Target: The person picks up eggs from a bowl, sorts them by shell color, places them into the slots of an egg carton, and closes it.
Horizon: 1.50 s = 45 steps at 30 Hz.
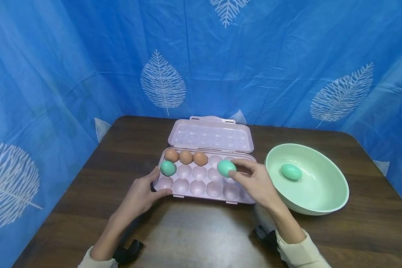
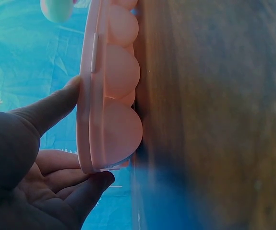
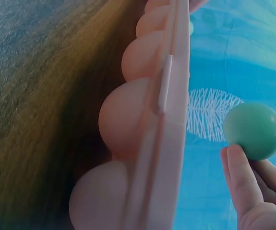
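Note:
An open pale pink egg carton (image 1: 206, 182) lies on the table, its lid (image 1: 211, 136) folded back. Three brown eggs (image 1: 186, 157) sit in the left of its back row, with a green egg (image 1: 168, 168) in the left cup of the middle row. My left hand (image 1: 141, 193) holds the carton's left front corner, thumb (image 2: 56, 106) on the rim and fingers at the end wall. Above the right half of the carton, my right hand (image 1: 254, 180) pinches another green egg (image 3: 254, 130) between thumb and fingertips, raised over the rim in the right wrist view.
A light green bowl (image 1: 321, 190) stands right of the carton, close to my right forearm, with one green egg (image 1: 291, 172) in it. The dark wooden table (image 1: 97, 167) backs onto a blue curtain (image 1: 221, 67) with white leaf prints.

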Available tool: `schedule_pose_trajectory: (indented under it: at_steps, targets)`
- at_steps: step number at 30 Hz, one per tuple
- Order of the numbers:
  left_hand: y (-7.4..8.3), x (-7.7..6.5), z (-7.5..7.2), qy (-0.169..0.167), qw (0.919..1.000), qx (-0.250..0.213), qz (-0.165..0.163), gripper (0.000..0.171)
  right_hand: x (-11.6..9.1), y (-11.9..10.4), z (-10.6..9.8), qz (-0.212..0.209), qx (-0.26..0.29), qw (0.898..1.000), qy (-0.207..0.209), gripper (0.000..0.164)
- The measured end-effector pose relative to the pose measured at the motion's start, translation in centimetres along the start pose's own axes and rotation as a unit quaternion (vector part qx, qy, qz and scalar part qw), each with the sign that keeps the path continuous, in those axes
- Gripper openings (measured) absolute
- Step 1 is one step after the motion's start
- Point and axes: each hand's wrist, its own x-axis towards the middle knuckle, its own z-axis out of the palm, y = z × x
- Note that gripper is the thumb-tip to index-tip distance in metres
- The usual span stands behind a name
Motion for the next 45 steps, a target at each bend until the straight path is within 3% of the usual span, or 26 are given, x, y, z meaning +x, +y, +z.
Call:
schedule_pose_trajectory:
  at_steps: [16,23,33,45]
  targets:
    - [0.1,-0.1,-0.1,0.003,1.0000,-0.003,0.002,0.087,0.1,0.7,1.1,0.010,-0.017,0.999,-0.027,0.030]
    - [0.0,-0.1,0.0,0.005,1.0000,-0.004,0.005,0.088,0.4,0.8,2.7,0.017,0.003,0.999,-0.050,0.031]
    - [0.1,-0.1,-0.2,0.002,1.0000,-0.002,0.003,0.088,1.0,1.1,4.5,0.022,0.023,0.998,-0.048,0.030]
    - [0.2,0.0,-0.1,-0.005,0.9999,-0.002,-0.013,0.089,1.3,0.0,6.1,0.026,0.038,0.997,-0.064,0.028]
